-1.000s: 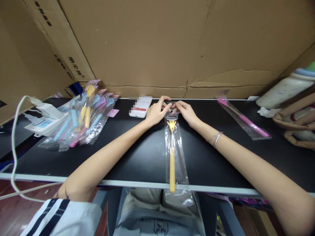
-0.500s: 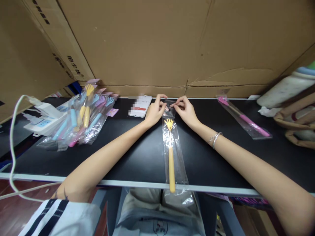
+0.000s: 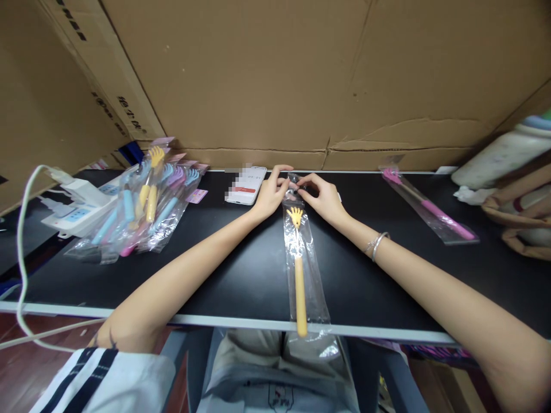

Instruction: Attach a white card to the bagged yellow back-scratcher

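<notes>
A yellow back scratcher with a hand-shaped head lies in a clear plastic bag, its handle end reaching over the table's front edge. My left hand is closed on the left side of the bag's top end, thumb and fingers pressed on the film. From the right, my right hand pinches at the same top end with thumb and forefinger. Between the fingertips the film is crumpled, and I cannot make out any small detail there.
Several bagged back scratchers lie piled at the left, against a white power strip. A phone rests beside my left hand. One pink bagged back scratcher lies at the right, near a bottle. Cardboard stands behind.
My right hand has shifted slightly left and its fingers have come closer to my left hand at the bag's top. The film there is more bunched. My left hand has barely moved.
</notes>
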The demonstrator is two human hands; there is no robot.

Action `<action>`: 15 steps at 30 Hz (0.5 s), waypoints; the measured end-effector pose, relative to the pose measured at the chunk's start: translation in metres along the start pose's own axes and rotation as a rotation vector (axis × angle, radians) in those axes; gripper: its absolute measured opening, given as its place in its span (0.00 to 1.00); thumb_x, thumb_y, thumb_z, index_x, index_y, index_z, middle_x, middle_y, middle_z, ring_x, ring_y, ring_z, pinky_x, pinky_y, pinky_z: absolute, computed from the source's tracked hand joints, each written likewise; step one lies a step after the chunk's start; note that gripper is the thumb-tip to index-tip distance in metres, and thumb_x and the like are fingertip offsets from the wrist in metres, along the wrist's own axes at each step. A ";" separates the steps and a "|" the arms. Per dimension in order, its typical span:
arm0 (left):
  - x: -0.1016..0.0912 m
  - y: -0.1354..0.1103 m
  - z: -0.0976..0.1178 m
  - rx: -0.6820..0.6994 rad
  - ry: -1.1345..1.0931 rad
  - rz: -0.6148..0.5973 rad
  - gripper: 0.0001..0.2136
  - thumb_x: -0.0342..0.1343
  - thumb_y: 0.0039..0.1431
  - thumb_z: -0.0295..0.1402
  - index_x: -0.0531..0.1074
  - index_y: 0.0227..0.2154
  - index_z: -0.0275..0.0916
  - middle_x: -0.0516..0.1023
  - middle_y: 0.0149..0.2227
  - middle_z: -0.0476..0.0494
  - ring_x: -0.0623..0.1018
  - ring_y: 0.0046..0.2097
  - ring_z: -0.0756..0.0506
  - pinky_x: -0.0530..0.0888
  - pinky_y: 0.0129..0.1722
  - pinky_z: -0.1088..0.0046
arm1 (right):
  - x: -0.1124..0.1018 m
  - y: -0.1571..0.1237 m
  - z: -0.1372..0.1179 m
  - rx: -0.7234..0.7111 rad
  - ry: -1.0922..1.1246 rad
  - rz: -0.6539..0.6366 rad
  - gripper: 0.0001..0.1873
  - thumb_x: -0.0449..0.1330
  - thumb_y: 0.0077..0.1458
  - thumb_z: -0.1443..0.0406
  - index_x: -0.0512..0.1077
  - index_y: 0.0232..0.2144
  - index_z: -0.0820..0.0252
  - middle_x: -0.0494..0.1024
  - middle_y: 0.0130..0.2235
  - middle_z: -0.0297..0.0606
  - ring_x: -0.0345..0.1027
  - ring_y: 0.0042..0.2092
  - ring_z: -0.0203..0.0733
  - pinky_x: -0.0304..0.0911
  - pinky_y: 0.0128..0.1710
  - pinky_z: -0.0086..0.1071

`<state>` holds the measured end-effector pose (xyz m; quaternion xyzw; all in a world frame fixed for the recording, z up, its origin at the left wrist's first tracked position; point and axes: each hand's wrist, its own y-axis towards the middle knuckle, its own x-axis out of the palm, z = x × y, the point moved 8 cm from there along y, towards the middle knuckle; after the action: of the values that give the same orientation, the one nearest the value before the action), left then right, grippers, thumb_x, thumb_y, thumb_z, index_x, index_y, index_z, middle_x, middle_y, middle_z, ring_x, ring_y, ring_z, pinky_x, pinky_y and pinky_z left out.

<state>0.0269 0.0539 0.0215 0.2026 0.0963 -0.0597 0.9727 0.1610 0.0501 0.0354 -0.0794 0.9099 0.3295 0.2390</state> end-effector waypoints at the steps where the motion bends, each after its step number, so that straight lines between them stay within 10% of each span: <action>1: 0.000 0.000 -0.002 -0.019 -0.019 0.005 0.14 0.47 0.65 0.30 0.60 0.52 0.40 0.79 0.36 0.46 0.80 0.28 0.52 0.76 0.33 0.76 | -0.001 0.000 -0.001 0.000 -0.011 0.002 0.07 0.60 0.54 0.61 0.73 0.35 0.56 0.79 0.41 0.38 0.73 0.45 0.46 0.64 0.52 0.41; 15: 0.003 0.001 -0.021 -0.228 -0.190 0.064 0.12 0.46 0.67 0.29 0.61 0.52 0.39 0.80 0.40 0.42 0.82 0.33 0.51 0.77 0.33 0.77 | -0.003 0.000 -0.001 0.028 -0.038 0.010 0.05 0.61 0.52 0.64 0.75 0.33 0.55 0.81 0.40 0.36 0.74 0.47 0.48 0.64 0.53 0.44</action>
<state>0.0266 0.0633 0.0027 0.0871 0.0033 -0.0362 0.9955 0.1633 0.0490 0.0374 -0.0653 0.9102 0.3192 0.2556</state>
